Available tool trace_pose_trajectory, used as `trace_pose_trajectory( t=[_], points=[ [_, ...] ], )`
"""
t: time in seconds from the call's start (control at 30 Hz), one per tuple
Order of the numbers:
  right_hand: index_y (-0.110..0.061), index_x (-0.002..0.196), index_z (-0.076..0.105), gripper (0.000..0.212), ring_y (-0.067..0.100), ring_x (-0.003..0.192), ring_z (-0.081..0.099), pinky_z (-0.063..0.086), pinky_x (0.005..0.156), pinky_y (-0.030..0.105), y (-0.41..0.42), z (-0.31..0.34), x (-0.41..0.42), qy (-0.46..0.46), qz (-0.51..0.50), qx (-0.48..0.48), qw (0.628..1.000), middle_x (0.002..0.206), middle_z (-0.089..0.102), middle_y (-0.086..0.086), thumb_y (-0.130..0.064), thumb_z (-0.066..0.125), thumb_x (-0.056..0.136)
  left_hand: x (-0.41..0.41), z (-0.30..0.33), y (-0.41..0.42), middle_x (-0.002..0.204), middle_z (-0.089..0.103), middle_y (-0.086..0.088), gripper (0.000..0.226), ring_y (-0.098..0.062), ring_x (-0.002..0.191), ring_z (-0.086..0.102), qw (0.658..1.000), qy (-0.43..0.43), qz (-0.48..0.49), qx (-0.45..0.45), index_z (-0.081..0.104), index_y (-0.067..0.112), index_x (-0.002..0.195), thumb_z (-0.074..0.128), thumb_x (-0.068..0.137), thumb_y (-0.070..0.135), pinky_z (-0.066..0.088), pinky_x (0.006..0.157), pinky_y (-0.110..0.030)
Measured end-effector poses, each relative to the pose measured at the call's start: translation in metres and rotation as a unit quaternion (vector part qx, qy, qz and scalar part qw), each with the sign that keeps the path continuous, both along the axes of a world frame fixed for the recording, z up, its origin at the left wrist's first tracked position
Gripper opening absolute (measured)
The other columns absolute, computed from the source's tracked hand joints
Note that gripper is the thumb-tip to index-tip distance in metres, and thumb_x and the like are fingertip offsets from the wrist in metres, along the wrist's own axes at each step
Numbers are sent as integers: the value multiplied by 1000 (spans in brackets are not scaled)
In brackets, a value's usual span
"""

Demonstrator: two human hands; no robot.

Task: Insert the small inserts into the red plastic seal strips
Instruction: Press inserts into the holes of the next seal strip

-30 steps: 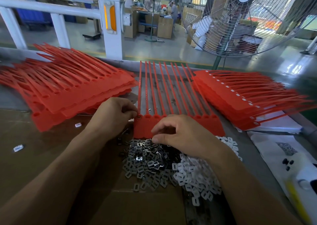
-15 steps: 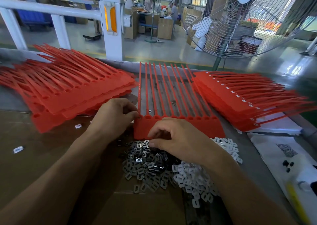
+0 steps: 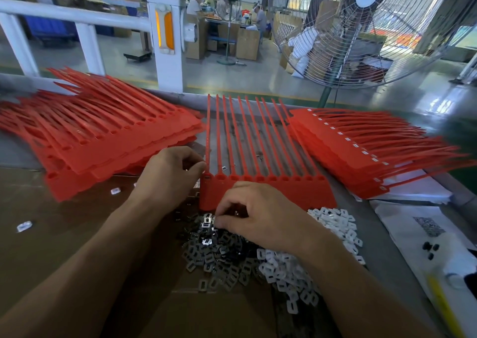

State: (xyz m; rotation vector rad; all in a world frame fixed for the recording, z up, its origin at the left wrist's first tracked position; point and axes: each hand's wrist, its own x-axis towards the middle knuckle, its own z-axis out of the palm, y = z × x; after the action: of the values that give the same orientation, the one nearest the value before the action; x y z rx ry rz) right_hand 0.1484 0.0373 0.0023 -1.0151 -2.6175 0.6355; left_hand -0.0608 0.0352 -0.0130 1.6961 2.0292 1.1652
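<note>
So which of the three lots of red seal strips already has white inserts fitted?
The right stack: a row of small white inserts shows along its heads. The left stack and the middle sheet between the hands show only empty red sockets.

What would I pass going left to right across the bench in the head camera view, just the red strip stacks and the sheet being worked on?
Left stack of red seal strips → left hand → seal strip sheet being filled → right stack of red seal strips.

The right hand [image 3: 260,215] now sits nearer the person than a second ago, off the red seal strip [image 3: 268,190]. Its curled fingertips [image 3: 219,220] now dip into the pile of small inserts [image 3: 222,250].
</note>
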Motion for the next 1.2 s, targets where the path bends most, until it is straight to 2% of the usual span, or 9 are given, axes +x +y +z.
trace_pose_trajectory(
  t=[0.1, 0.27, 0.43, 0.6, 0.7, 0.8, 0.97, 1.07, 1.2],
  points=[
    [-32, 104, 75, 21, -1, 94, 58, 47, 83, 21, 0, 0, -1, -12, 12, -3, 1000, 99, 61, -17, -47, 77, 89, 1, 1, 0, 83, 71, 15, 7, 0, 81, 64, 1000, -10, 0, 9, 75, 28, 90, 70, 92, 32, 51, 74, -27],
    [-30, 102, 76, 14, -2, 91, 58, 46, 79, 19, -2, -2, -2, -5, 6, 2, 1000, 97, 63, -17, -38, 78, 90, 1, 0, -1, 79, 71, 13, 9, -2, 76, 65, 1000, -10, -5, 20, 74, 28, 86, 69, 93, 31, 54, 73, -29],
    [-32, 92, 73, 5, -3, 90, 58, 40, 77, 15, -1, 1, 3, 38, -5, -47, 998, 93, 63, -19, -32, 78, 91, 0, 0, 0, 76, 71, 13, 10, -1, 71, 65, 999, -10, -7, 34, 74, 28, 85, 69, 92, 33, 56, 71, -34],
    [-30, 94, 74, 3, 0, 87, 65, 50, 78, 19, 1, 2, 6, 90, -39, -91, 991, 92, 69, -16, -27, 74, 95, 2, 1, -1, 75, 70, 18, 9, 3, 73, 64, 999, -11, -14, 52, 73, 29, 84, 69, 92, 30, 52, 66, -25],
    [-33, 94, 74, 4, -3, 80, 66, 47, 72, 16, 4, 0, 7, 123, -82, -124, 981, 87, 71, -20, -32, 71, 97, 5, 4, -4, 77, 71, 16, 9, 0, 74, 65, 996, -21, -51, 66, 74, 29, 86, 70, 93, 26, 48, 64, -20],
    [-31, 97, 75, 7, -3, 73, 65, 48, 72, 21, 9, 0, 11, 201, -128, -190, 952, 88, 76, -14, -33, 68, 98, 9, 10, -8, 83, 72, 11, 7, -6, 76, 66, 986, -49, -145, 67, 75, 27, 89, 71, 93, 22, 49, 69, -21],
    [-16, 100, 76, 9, 10, 61, 56, 46, 52, 23, 15, 0, 13, 310, -158, -291, 891, 84, 76, 2, -21, 68, 98, 16, 17, -15, 91, 72, 7, 10, -12, 83, 65, 955, -58, -287, 54, 75, 25, 96, 72, 91, 17, 46, 71, -15],
    [-12, 97, 76, 8, 13, 60, 54, 44, 49, 24, 17, -2, 12, 343, -155, -327, 867, 83, 75, 5, -17, 70, 97, 17, 16, -16, 95, 72, 7, 17, -17, 89, 66, 949, -64, -305, 52, 74, 28, 101, 75, 89, 16, 48, 74, -18],
    [-12, 94, 76, 8, 12, 59, 53, 42, 47, 24, 18, -2, 10, 380, -146, -375, 833, 79, 72, 7, -13, 68, 97, 20, 15, -16, 92, 70, 7, 20, -17, 82, 64, 954, -72, -281, 81, 74, 29, 99, 78, 86, 15, 50, 72, -25]
  ],
)
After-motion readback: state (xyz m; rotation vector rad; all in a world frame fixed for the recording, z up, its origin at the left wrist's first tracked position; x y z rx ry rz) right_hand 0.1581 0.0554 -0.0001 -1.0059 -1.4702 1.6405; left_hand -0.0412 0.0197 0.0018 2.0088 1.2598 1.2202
